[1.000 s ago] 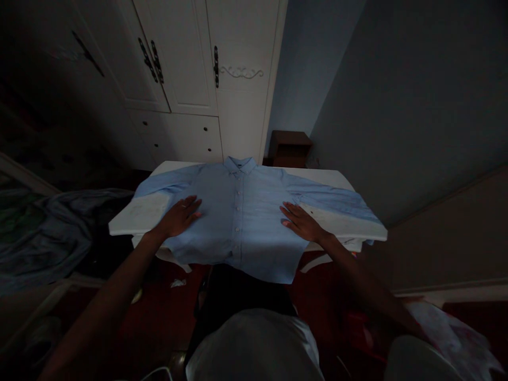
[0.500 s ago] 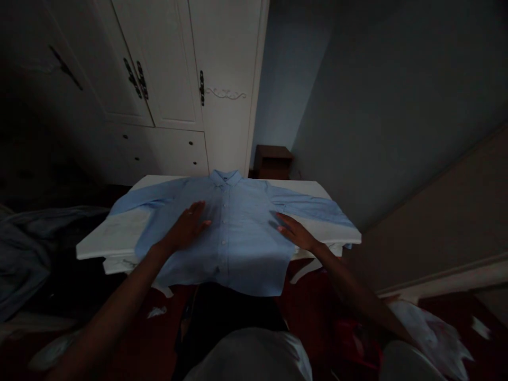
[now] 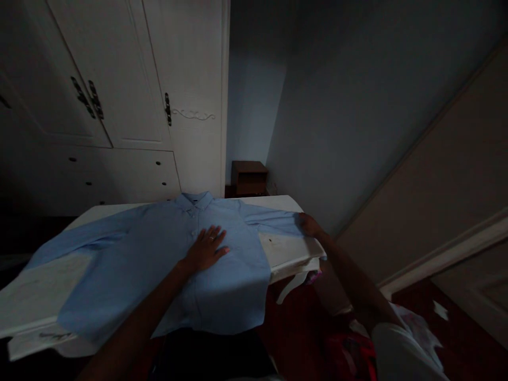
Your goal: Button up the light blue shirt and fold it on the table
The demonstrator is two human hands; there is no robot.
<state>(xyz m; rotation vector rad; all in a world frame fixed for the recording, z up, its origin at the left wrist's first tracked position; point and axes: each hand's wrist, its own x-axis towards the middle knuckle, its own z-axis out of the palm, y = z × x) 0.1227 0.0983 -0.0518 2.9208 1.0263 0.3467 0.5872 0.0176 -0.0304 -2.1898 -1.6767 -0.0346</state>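
A light blue button-up shirt [image 3: 154, 248] lies spread face up, its collar pointing away from me and its hem hanging over the near edge of a white table [image 3: 283, 250]. My left hand [image 3: 207, 248] rests flat on the shirt front beside the button line, fingers spread, a ring on one finger. At the table's right end, my right hand [image 3: 309, 225] has its fingers curled around the outer part of the right-hand sleeve [image 3: 273, 219]; the cuff is partly hidden. The other sleeve [image 3: 87, 233] stretches out to the left.
Behind the table stands a white wardrobe [image 3: 194, 153] with dark handles. A small brown cabinet [image 3: 250, 177] sits in the corner by the grey wall [image 3: 337, 106]. On the red floor at right are a red item [image 3: 347, 354] and a whitish plastic bag [image 3: 420, 328].
My view has turned to the right. My left hand has moved across the buttons to lie flat on the shirt front. My right hand has gone outward from the shirt's side to grip the sleeve's end.
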